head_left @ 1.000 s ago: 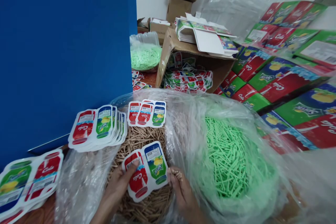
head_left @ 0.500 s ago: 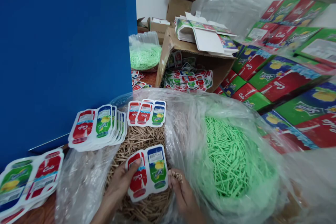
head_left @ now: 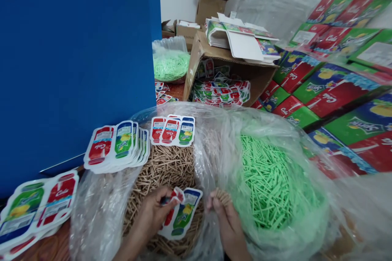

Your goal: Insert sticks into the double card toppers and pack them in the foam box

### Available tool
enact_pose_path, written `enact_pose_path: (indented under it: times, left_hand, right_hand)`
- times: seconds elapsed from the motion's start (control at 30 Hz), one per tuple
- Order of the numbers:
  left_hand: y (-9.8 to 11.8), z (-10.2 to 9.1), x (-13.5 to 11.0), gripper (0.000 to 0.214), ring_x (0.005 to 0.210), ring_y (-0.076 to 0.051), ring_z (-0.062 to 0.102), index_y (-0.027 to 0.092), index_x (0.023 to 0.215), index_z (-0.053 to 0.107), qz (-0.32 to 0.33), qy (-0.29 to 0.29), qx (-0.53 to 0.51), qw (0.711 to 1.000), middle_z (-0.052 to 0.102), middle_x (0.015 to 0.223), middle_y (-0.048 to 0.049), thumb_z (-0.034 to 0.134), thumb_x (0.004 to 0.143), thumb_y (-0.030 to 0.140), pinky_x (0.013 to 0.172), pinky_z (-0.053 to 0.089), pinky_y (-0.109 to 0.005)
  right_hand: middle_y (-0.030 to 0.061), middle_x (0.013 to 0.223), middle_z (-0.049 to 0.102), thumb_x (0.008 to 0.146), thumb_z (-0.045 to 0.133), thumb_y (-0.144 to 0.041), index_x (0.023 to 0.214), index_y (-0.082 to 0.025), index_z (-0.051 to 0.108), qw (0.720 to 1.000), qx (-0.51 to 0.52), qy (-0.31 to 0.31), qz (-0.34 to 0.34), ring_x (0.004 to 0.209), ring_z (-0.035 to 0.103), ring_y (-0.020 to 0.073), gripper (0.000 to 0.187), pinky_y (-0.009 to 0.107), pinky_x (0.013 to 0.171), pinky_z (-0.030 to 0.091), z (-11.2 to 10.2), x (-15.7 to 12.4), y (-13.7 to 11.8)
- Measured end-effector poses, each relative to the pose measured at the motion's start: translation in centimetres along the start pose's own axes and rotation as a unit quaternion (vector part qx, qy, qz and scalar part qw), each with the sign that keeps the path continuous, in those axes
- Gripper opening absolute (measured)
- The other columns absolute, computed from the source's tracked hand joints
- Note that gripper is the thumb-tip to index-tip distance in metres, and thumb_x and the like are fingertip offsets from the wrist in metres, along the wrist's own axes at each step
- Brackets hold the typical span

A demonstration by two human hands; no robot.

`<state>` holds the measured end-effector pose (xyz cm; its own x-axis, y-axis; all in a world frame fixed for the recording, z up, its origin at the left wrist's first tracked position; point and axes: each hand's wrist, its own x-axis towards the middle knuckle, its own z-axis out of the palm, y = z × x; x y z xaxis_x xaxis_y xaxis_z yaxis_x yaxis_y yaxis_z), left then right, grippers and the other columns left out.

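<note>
My left hand [head_left: 153,212] is closed on a flat jar-shaped double packet [head_left: 185,212] printed Cola and Sprite. Its red upper corner is bent over under my fingers. The packet is tilted above an open clear bag of thin brown sticks [head_left: 168,167]. To its right, my right hand [head_left: 226,220] pinches a small bunch of brown sticks [head_left: 223,196], apart from the packet. Similar packets [head_left: 173,130] lie on the far side of the brown sticks. A fanned stack of packets [head_left: 118,147] rests to the left.
Right of my hands stands a clear bag of green sticks [head_left: 266,187]. More packets [head_left: 39,208] lie at lower left beside a blue panel [head_left: 76,69]. Behind, a cardboard box [head_left: 196,55] holds loose packets, and printed Cola and Sprite boxes [head_left: 330,89] are piled at right.
My left hand has bent the packet's upper red part over and tilted it. My right hand, with its brown sticks, has moved right, away from the packet.
</note>
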<state>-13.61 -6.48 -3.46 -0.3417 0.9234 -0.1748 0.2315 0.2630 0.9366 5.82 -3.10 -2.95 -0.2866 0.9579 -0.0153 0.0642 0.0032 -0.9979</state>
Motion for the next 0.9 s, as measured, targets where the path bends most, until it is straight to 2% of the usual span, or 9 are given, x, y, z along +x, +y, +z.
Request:
enact_pose_path:
  times: [0.1,0.23,0.37,0.6,0.73,0.8,0.9]
  left_hand:
    - [0.1,0.4,0.0,0.018,0.055,-0.012,0.052,0.019,0.053,0.058,0.098,-0.043,0.072,0.992,0.056,0.055,0.0041,0.064,0.069,0.024,0.056,0.043,-0.02]
    - [0.6,1.0,-0.1,0.017,0.058,-0.013,0.054,0.018,0.06,0.063,0.13,-0.083,0.134,0.979,0.059,0.06,0.0025,0.063,0.075,0.026,0.057,0.041,-0.02]
    - [1.1,1.1,-0.4,0.011,0.063,-0.015,0.058,0.017,0.066,0.066,0.138,-0.112,0.166,0.97,0.064,0.065,0.0009,0.066,0.075,0.023,0.061,0.043,-0.021]
    - [0.6,0.7,-0.6,0.012,0.065,-0.017,0.06,0.016,0.065,0.068,0.124,-0.105,0.211,0.964,0.067,0.066,-0.0017,0.067,0.075,0.022,0.062,0.044,-0.023]
    - [1.0,0.7,-0.9,0.004,0.072,-0.017,0.062,0.019,0.075,0.071,0.126,-0.141,0.167,0.968,0.071,0.078,-0.0015,0.068,0.074,0.017,0.069,0.045,-0.021]
    - [1.3,0.7,-1.1,0.006,0.075,-0.016,0.061,0.021,0.075,0.071,0.135,-0.166,0.149,0.965,0.072,0.082,-0.0009,0.068,0.073,0.016,0.073,0.044,-0.02]
    - [1.5,0.7,-1.3,0.007,0.072,-0.015,0.058,0.02,0.066,0.069,0.121,-0.191,0.132,0.965,0.07,0.077,0.0001,0.068,0.073,0.018,0.07,0.044,-0.019]
  right_hand:
    - [0.0033,0.089,0.065,0.091,0.044,-0.047,0.09,-0.023,0.061,0.996,0.087,0.019,0.002,0.085,0.061,0.0192,0.03,0.032,0.083,0.046,0.3,0.7,-0.9]
    - [0.0069,0.104,0.068,0.092,0.041,-0.047,0.099,-0.022,0.064,0.995,0.094,-0.031,0.031,0.101,0.061,0.0218,0.035,0.036,0.094,0.042,1.4,1.5,-1.9]
    - [0.0057,0.103,0.068,0.093,0.042,-0.044,0.097,-0.021,0.064,0.996,0.057,-0.064,0.005,0.102,0.06,0.0194,0.033,0.034,0.096,0.041,2.4,2.0,-2.7]
    - [0.0032,0.088,0.069,0.092,0.043,-0.048,0.087,-0.022,0.058,0.988,0.112,-0.101,0.019,0.099,0.063,0.0198,0.031,0.035,0.092,0.044,2.7,2.2,-2.5]
    - [0.0057,0.094,0.07,0.092,0.043,-0.048,0.089,-0.019,0.062,0.985,0.087,-0.146,0.025,0.102,0.062,0.0201,0.034,0.037,0.097,0.04,2.6,2.3,-2.5]
    - [0.0067,0.092,0.071,0.09,0.046,-0.049,0.088,-0.018,0.063,0.981,0.102,-0.16,0.049,0.099,0.064,0.0208,0.036,0.037,0.095,0.042,2.8,2.6,-2.6]
    - [0.0069,0.083,0.074,0.082,0.055,-0.054,0.087,-0.017,0.061,0.967,0.162,-0.15,0.128,0.088,0.068,0.0224,0.038,0.038,0.085,0.047,3.3,3.0,-2.7]
